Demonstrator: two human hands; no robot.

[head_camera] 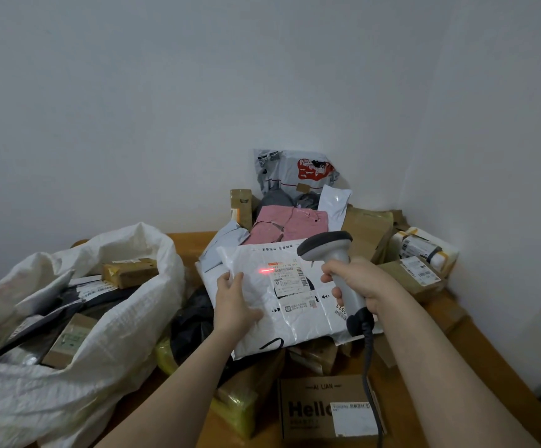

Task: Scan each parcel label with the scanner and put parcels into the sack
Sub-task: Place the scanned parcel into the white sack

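Head view.
- Wooden table [191, 240] set in a corner of pale walls, heaped with parcels.
- White poly mailer [295, 321] is held above the heap at centre, printed face up. Its left edge is gripped by the left hand [235, 305], with the fingers laid over the top and the thumb spread across the face.
- Handheld scanner [330, 248] is clasped round the handle by the right hand [356, 282], with the head pointed left and down over the mailer. Its dark cable [367, 357] hangs toward the bottom edge.
- Shipping label [291, 279] is seen on the mailer. A red scan line [266, 271] falls at the label's left edge, partly off it.
- White woven sack [126, 318] stands open at left on the table, near the mailer but apart from it. Several parcels are seen inside, among them a brown taped box [130, 270].
- Behind the mailer: pink parcel [290, 224], and a grey mailer [295, 169] leaning on the wall.
- Near edge: "Hello" carton [307, 405] and a yellow parcel [236, 412].
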